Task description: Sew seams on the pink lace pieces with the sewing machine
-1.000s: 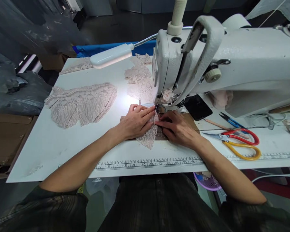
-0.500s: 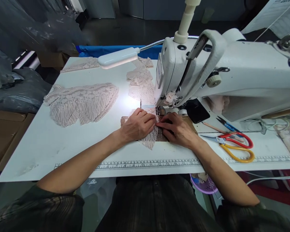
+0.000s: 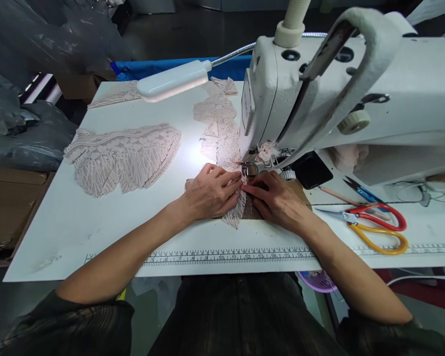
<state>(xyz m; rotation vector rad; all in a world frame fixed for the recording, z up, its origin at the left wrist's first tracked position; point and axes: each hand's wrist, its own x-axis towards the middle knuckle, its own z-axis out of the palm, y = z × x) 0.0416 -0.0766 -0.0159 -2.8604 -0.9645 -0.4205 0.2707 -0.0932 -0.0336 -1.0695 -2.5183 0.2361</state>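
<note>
A strip of pale pink lace [image 3: 234, 213] runs under the presser foot of the white sewing machine [image 3: 266, 94]. My left hand [image 3: 213, 193] lies over the lace just left of the foot, its bent fingers pressed together on the fabric. Close in front of the foot, my right hand [image 3: 276, 200] pinches the lace edge between thumb and forefinger. Both hands' fingertips nearly meet there. Behind the needle, more lace [image 3: 222, 131] spreads in loose folds. Part of the fabric is hidden beneath my left hand.
A stacked lace piece [image 3: 124, 155] lies on the left of the white table [image 3: 96, 225]. The lamp [image 3: 174, 80] hangs over the back. Scissors [image 3: 378, 225], blue snips [image 3: 365, 193], a pencil [image 3: 337, 195] and a black phone [image 3: 312, 170] rest at the right. A printed ruler [image 3: 226, 256] follows the front edge.
The lace beyond the needle has shifted back and spread flatter, while my hands keep hold at nearly the same place. The view has tilted down and come nearer the machine.
</note>
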